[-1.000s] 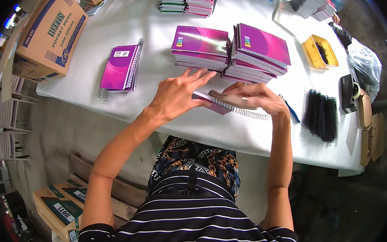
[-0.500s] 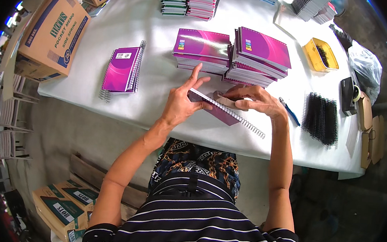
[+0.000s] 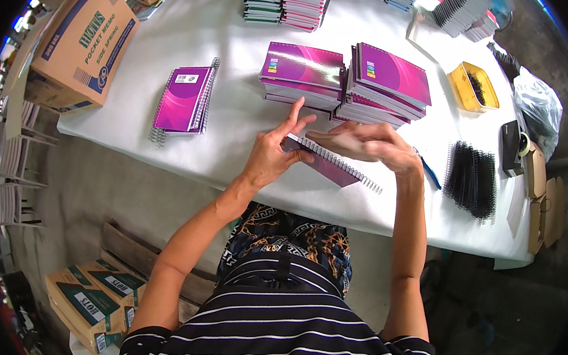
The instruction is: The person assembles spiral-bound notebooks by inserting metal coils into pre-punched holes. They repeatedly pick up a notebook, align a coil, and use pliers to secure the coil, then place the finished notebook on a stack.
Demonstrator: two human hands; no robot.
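Observation:
My left hand [image 3: 274, 155] grips a purple notebook [image 3: 328, 166] at its left end, thumb on the near side and index finger raised. The notebook stands tilted on its edge with its bound side up. A metal spiral coil [image 3: 348, 164] runs along that edge, and its free end sticks out past the right corner. Over the coil hovers my right hand [image 3: 373, 148], its fingers closed and blurred by motion. A greyish-brown piece seems to be in them, but its kind is unclear. Behind are two stacks of purple notebooks [image 3: 306, 62] [image 3: 392, 72].
Purple notebooks with coils [image 3: 182, 99] lie at left beside a cardboard box [image 3: 84, 42]. At right are blue-handled pliers [image 3: 431, 172], a bundle of black coils [image 3: 472, 182], a yellow tub [image 3: 458, 81] and a black box [image 3: 511, 149]. More notebook stacks [image 3: 304, 2] stand at the back.
My right hand has shifted slightly up and left along the coil and is now blurred. Less of the coil sticks out past the notebook. My left hand keeps its grip.

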